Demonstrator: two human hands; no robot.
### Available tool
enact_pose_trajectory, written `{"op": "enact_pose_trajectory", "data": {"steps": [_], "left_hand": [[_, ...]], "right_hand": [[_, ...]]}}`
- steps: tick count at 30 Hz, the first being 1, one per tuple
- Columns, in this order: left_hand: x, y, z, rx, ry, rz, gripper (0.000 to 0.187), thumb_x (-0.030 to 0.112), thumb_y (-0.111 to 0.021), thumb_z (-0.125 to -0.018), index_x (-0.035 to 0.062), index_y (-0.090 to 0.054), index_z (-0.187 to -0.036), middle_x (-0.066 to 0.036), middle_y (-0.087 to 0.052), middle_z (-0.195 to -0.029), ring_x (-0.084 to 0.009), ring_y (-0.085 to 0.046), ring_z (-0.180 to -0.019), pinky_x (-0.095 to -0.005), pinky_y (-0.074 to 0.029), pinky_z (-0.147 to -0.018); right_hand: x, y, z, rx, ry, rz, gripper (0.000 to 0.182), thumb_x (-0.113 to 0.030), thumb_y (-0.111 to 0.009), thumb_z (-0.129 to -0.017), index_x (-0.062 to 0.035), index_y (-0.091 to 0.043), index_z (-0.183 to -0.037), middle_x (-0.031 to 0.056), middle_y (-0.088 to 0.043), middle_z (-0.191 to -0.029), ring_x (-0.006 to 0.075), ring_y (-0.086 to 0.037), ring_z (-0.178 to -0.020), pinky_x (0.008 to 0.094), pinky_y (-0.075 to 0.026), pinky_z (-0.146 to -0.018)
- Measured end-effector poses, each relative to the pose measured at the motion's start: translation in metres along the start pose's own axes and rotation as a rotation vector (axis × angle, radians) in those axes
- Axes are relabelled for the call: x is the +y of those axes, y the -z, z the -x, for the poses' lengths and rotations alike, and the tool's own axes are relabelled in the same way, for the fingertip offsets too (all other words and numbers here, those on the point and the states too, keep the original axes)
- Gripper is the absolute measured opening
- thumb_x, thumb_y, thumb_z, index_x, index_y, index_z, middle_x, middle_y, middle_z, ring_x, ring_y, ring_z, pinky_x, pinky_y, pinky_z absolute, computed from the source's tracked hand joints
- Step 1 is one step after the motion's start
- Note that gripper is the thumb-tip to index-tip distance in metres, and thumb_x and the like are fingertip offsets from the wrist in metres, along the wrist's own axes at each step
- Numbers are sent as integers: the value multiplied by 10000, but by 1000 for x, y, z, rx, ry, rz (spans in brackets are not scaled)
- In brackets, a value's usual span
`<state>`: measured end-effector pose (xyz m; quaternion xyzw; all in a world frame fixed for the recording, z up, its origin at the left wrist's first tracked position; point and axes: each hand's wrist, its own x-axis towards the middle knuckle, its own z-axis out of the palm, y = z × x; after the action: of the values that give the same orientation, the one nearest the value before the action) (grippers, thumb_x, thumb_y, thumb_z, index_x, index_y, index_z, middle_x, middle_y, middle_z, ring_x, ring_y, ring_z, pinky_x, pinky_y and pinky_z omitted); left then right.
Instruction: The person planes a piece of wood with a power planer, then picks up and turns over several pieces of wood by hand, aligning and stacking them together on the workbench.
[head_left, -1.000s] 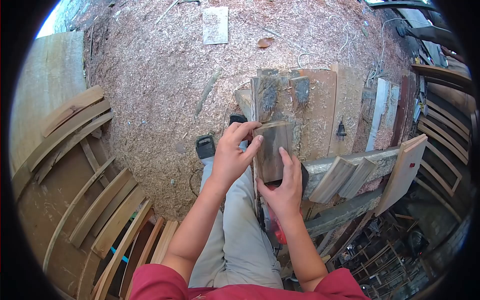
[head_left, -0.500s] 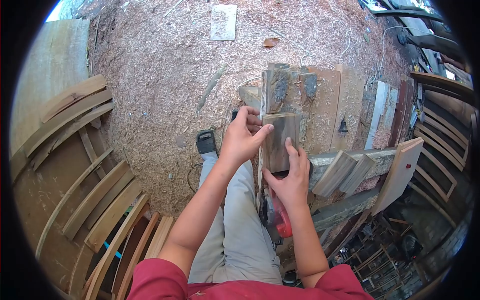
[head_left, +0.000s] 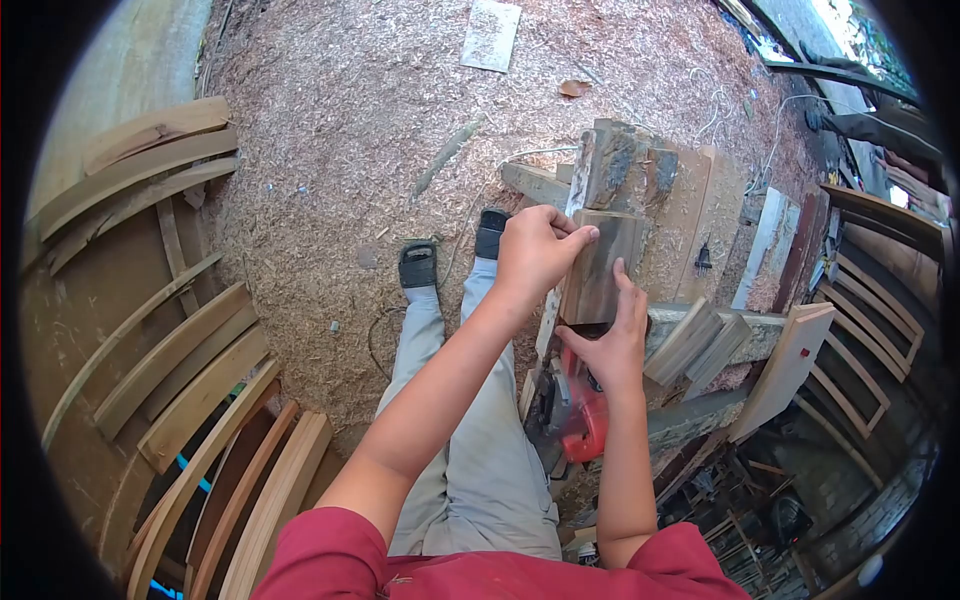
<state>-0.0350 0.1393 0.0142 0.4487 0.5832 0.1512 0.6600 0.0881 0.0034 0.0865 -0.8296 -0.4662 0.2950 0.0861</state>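
A short brown wooden board [head_left: 603, 270] lies flat on the workbench in front of me. My left hand [head_left: 540, 250] grips its left edge near the far end, the thumb on top and the other fingers curled and partly hidden. My right hand [head_left: 618, 340] holds the board's near right corner, with the thumb at the near end and the fingers along the right side. Right below the board sits a red power tool [head_left: 585, 430], partly covered by my right hand and forearm.
Curved wooden pieces [head_left: 190, 370] are stacked at the left. Two short wood pieces [head_left: 683, 338] and a pale board [head_left: 785, 370] lean at the right. A black plug [head_left: 703, 257] lies on the bench planks. Wood shavings [head_left: 340, 130] cover the ground.
The view has shifted, so the bench appears farther right. My left fingers have curled in closer at the board's edge. Both hands stay on the board, and more of the red tool shows.
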Motion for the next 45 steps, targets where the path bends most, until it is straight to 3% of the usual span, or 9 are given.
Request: {"op": "enact_pose_trajectory", "data": {"steps": [5,26,29,38,42,45], "left_hand": [[-5,-3,0,31,-35,24,422,336,-916,-888,-60,-804,-980,-133,-805,-799,-155,-762,-676,-318,-597,-656],[-7,-7,-1,37,-45,15,387,300,-880,-918,-66,-794,-1008,-136,-810,-827,-161,-760,-690,-333,-598,-666],[-5,-7,0,38,-52,-7,376,296,-875,-923,-60,-794,-1014,-139,-813,-835,-172,-768,-714,-340,-600,-671],[1,-11,10,117,-140,-71,309,272,-846,-962,-29,-775,-983,-159,-808,-853,-207,-770,-733,-355,-598,-695],[5,-14,14,144,-117,-41,299,254,-833,-953,-30,-738,-940,-186,-791,-810,-313,-788,-744,-421,-609,-724],[8,-16,15,138,-118,-95,293,248,-824,-961,-29,-730,-954,-182,-787,-817,-315,-782,-747,-427,-604,-721]], "right_hand": [[2,-10,2,31,12,64,1282,-168,-1027,-638,-239,-334,-1714,192,-502,-1435,451,-531,-1356,551,-472,-1158],[-5,-13,7,142,-2,85,1226,-296,-1053,-618,-239,-459,-1688,162,-596,-1293,420,-648,-1195,524,-547,-1025],[-4,-13,7,125,-21,39,1233,-291,-1054,-609,-243,-463,-1690,190,-619,-1303,431,-655,-1214,521,-557,-1024],[1,-12,6,111,-22,62,1205,-289,-1051,-618,-248,-481,-1679,249,-617,-1394,466,-645,-1273,520,-559,-1058],[-1,-10,6,114,-26,46,1203,-271,-1053,-619,-253,-481,-1678,266,-603,-1412,472,-656,-1266,513,-571,-1052],[-1,-8,6,95,-39,45,1200,-271,-1051,-626,-258,-477,-1680,266,-595,-1427,467,-656,-1272,512,-573,-1049]]}}
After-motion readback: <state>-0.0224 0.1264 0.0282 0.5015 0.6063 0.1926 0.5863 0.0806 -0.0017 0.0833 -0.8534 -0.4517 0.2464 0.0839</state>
